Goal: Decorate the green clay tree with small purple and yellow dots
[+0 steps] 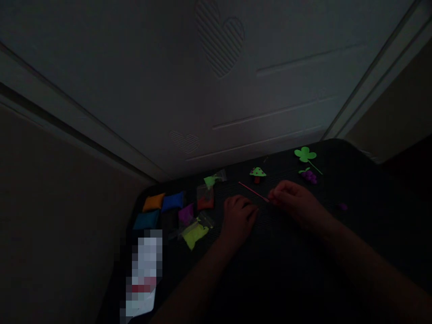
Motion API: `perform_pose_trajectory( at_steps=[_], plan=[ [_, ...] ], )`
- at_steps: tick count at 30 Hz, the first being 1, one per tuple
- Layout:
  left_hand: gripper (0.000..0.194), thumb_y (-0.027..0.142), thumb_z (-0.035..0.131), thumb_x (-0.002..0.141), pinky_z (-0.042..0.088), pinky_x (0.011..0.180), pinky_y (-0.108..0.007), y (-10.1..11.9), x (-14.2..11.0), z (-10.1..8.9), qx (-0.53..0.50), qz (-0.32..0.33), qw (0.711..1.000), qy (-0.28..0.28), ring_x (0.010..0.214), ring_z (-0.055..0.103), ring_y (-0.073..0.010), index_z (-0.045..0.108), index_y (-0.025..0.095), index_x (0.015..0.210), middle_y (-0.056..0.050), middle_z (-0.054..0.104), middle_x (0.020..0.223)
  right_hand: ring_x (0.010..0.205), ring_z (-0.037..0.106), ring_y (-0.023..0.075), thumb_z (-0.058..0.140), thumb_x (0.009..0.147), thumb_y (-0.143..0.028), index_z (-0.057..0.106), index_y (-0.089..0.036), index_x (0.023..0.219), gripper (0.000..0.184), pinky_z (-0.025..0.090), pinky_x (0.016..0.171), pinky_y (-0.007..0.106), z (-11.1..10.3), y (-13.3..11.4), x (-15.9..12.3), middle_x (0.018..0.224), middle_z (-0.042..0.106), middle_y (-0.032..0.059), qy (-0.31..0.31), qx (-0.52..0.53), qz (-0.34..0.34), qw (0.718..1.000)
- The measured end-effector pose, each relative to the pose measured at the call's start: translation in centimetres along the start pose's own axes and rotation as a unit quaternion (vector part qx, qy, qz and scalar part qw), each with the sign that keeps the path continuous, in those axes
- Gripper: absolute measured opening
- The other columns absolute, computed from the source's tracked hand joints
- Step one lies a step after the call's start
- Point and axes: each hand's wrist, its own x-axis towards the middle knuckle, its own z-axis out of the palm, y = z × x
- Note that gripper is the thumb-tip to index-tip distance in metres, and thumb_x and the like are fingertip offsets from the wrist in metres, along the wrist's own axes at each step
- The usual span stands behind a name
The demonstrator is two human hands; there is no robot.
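My right hand (pixel 292 198) is closed in a pinch, and what it holds, if anything, is too dark and small to make out. A thin pink stick (pixel 253 191) ends right at its fingertips; I cannot tell whether they touch it. My left hand (pixel 239 216) rests palm down on the dark table, fingers slightly bent and apart, with nothing visible in it. Just beyond the hands stands a small clay mushroom (pixel 258 173) with a green dotted cap and red stem. Farther right are a green clay flower (pixel 305 155) on a stem and a purple clay grape bunch (pixel 309 176).
Left of my left hand lie bags of orange (pixel 154 202), blue (pixel 173 202), teal (pixel 146 219), purple (pixel 186 214), red (pixel 205 200), yellow (pixel 195 234) and green clay (pixel 211 181). A purple piece (pixel 343 206) lies right. A white panel (pixel 151 112) with hearts rises behind the table.
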Motion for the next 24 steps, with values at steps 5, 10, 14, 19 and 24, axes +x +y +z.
perform_pose_trajectory(
  at_steps=[5, 10, 14, 19, 24],
  plan=[
    [0.017, 0.028, 0.047, 0.081, 0.031, 0.086, -0.041, 0.28, -0.04, -0.11, 0.002, 0.003, 1.0, 0.007, 0.096, 0.045, -0.0192, 0.062, 0.023, 0.088, -0.002, 0.06, 0.089, 0.063, 0.055, 0.0054, 0.059, 0.073, -0.028, 0.051, -0.021, 0.076, 0.011, 0.046, 0.066, 0.023, -0.44, 0.24, 0.22, 0.078, 0.061, -0.0037, -0.01, 0.228, 0.038, 0.973],
    [0.018, 0.028, 0.047, 0.081, 0.031, 0.087, -0.04, 0.32, -0.15, -0.06, 0.002, -0.001, 1.0, 0.011, 0.097, 0.045, -0.0193, 0.061, 0.021, 0.089, -0.003, 0.059, 0.09, 0.066, 0.058, 0.0047, 0.067, 0.066, -0.02, 0.058, -0.026, 0.088, 0.025, 0.047, 0.067, 0.02, -0.07, 0.25, -0.04, 0.08, 0.064, -0.0047, -0.024, 0.346, 0.057, 0.936],
    [0.018, 0.028, 0.047, 0.081, 0.033, 0.087, -0.04, 0.35, -0.2, -0.16, -0.001, 0.002, 1.0, 0.011, 0.098, 0.046, -0.0191, 0.06, 0.018, 0.088, -0.003, 0.058, 0.091, 0.068, 0.06, 0.0046, 0.071, 0.061, -0.015, 0.06, -0.025, 0.084, 0.027, 0.048, 0.069, 0.018, 0.31, 0.14, -0.21, 0.074, 0.064, -0.0065, -0.029, 0.385, 0.054, 0.921],
    [0.018, 0.029, 0.047, 0.082, 0.034, 0.086, -0.041, 0.34, -0.16, -0.2, -0.007, 0.006, 1.0, 0.01, 0.096, 0.048, -0.0186, 0.059, 0.017, 0.087, -0.003, 0.057, 0.09, 0.063, 0.058, 0.0028, 0.073, 0.057, -0.013, 0.06, -0.025, 0.081, 0.029, 0.047, 0.067, 0.014, 0.51, -0.18, -0.32, 0.066, 0.063, -0.0083, -0.016, 0.399, 0.03, 0.917],
    [0.018, 0.028, 0.047, 0.082, 0.035, 0.086, -0.041, 0.27, -0.11, -0.12, -0.013, 0.008, 1.0, 0.008, 0.096, 0.049, -0.0183, 0.058, 0.015, 0.087, -0.004, 0.057, 0.09, 0.061, 0.057, 0.0029, 0.072, 0.059, -0.013, 0.06, -0.025, 0.079, 0.026, 0.047, 0.065, 0.015, 0.37, -0.37, -0.3, 0.061, 0.061, -0.009, -0.002, 0.402, 0.01, 0.916]
  ],
)
